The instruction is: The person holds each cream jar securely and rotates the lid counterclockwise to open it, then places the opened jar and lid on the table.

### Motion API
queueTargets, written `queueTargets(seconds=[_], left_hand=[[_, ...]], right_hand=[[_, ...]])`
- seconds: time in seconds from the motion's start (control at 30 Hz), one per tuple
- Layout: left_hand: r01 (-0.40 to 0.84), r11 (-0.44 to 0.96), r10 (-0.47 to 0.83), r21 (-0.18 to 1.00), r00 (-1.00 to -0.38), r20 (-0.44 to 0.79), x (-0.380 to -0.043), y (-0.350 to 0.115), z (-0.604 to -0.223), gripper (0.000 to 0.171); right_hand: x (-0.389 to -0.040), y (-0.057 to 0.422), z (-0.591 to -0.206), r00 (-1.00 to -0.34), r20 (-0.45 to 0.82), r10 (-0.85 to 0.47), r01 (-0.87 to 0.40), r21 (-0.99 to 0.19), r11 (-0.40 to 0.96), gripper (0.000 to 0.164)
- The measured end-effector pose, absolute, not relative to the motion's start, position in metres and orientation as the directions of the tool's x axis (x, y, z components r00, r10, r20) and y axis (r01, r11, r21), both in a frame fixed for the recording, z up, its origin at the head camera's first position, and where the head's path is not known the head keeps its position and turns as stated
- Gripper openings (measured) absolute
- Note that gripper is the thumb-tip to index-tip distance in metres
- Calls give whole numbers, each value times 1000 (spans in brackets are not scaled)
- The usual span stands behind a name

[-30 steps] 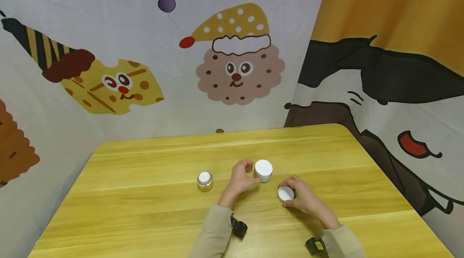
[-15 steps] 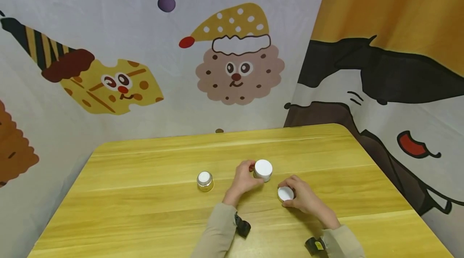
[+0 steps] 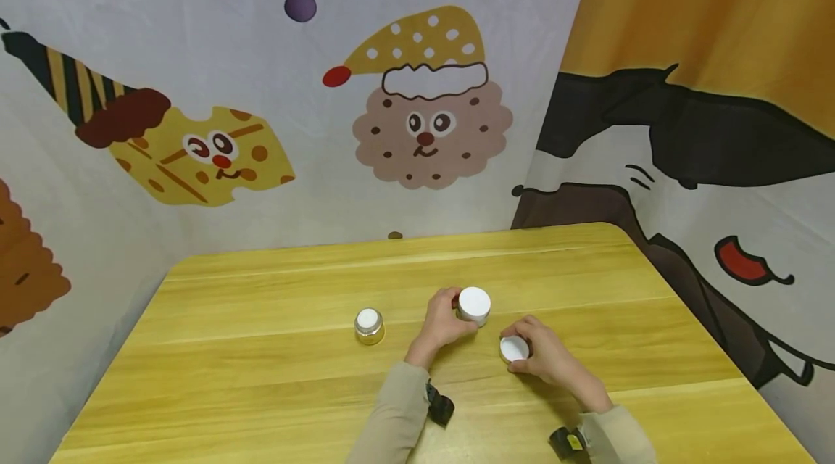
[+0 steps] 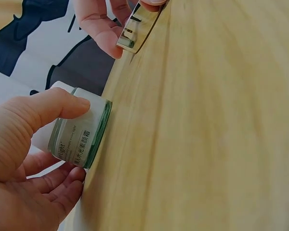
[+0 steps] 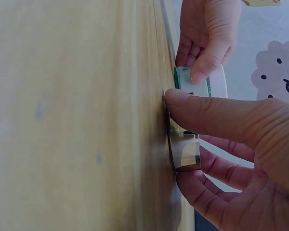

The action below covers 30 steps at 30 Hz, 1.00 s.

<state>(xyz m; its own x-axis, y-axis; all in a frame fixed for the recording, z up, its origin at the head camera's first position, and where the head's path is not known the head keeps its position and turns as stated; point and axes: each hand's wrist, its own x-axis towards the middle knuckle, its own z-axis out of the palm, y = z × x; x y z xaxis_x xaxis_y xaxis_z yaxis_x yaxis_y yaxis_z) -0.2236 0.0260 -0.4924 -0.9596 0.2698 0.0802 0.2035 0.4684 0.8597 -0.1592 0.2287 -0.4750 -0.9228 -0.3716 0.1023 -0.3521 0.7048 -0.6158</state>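
Between left fingers (image 4: 60, 179), white jar (image 4: 79, 134).

A lidded jar (image 3: 474, 303) stands on the table (image 3: 261, 384) between another jar (image 3: 369, 326), left, and a cap (image 3: 514, 349), front right.

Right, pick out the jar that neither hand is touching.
The gold jar, standing apart, leftmost in the head view. The other, the white-capped jar, is gripped by the left hand.
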Motion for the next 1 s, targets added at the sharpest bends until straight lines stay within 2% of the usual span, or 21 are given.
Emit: queueTargets(seconds=[1.0], left_hand=[[201, 377, 233, 904, -965, 117, -223, 13, -490, 54]], right_hand=[[-160, 230, -479, -917, 126, -379, -372, -612, 698, 41]])
